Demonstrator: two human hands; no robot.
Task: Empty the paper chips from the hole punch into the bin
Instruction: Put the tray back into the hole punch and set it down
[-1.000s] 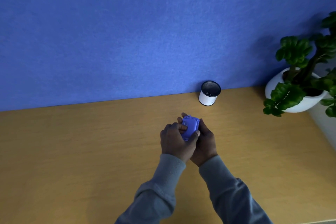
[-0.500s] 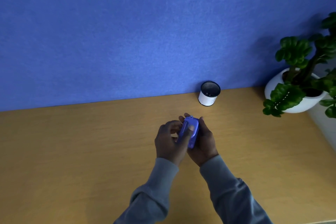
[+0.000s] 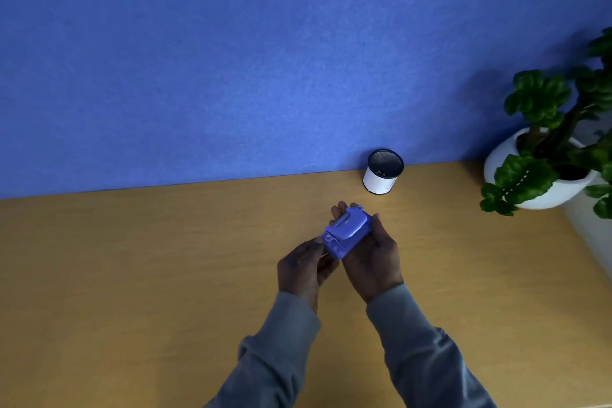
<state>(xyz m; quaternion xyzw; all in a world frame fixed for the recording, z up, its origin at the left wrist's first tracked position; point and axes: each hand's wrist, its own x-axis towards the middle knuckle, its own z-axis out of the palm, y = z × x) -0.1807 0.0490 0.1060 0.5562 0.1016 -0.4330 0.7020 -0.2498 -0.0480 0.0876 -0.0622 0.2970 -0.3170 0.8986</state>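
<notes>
A small blue hole punch (image 3: pixel 347 232) lies in my right hand (image 3: pixel 372 258), held above the wooden desk with its lever side facing up. My left hand (image 3: pixel 303 268) is just left of it, its fingertips pinching the punch's near left end. The bin (image 3: pixel 382 175) is a small white cylinder with a dark mesh inside, standing at the back of the desk against the blue wall, a short way beyond and right of the punch. A few pale specks lie inside the bin.
A green plant in a white bowl-shaped pot (image 3: pixel 543 182) stands at the desk's right end. The wooden desk (image 3: pixel 132 275) stretches left and toward me. A blue felt wall (image 3: pixel 231 60) closes off the back.
My left hand has slid off the top of the punch to its left end. The punch has turned in my right hand, so its lever side now faces up.
</notes>
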